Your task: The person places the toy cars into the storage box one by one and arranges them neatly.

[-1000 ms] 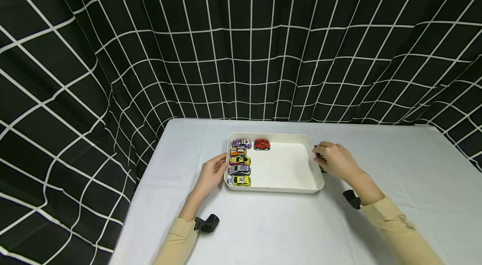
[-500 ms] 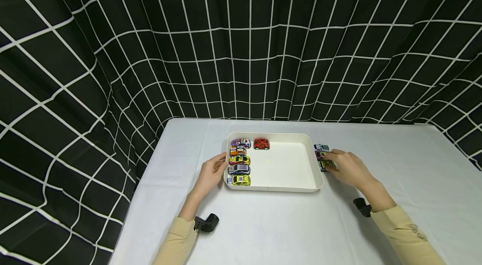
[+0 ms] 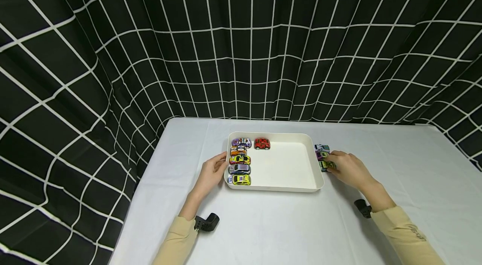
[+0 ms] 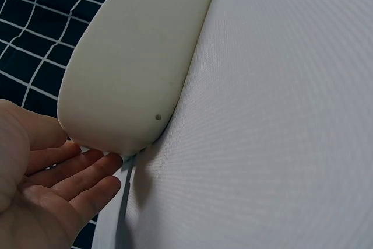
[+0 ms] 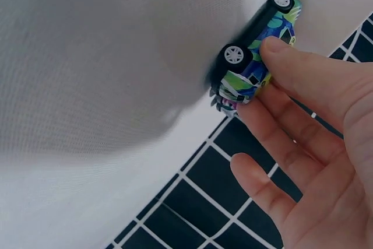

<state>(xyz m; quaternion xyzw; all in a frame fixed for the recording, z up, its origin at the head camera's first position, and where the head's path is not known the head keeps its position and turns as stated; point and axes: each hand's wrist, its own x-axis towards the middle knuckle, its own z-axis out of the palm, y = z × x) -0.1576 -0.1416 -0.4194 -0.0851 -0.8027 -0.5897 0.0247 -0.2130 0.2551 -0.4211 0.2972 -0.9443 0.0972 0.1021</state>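
A white tray (image 3: 280,169) holds a column of several toy cars (image 3: 239,159) along its left wall, with a red toy car (image 3: 262,143) beside the top one. My left hand (image 3: 209,176) touches the tray's left end, fingers nearly straight against the wall (image 4: 128,68). Just right of the tray, three toy cars stand on the cloth. My right hand (image 3: 351,169) is at the nearest, a green and blue toy car (image 5: 256,56). Its thumb lies on the car's side with fingers behind, pinching it. The purple car (image 3: 321,156) and pale car (image 3: 321,148) stand beyond.
A white cloth (image 3: 271,227) covers the table. Black curtains with a white grid (image 3: 260,47) hang behind the table and at its sides. A black camera mount is on each wrist.
My right hand has moved from the far cars beside the tray back to the nearest one, uncovering the pale car. It has stayed nearly still since half a second ago. The left hand has not moved.
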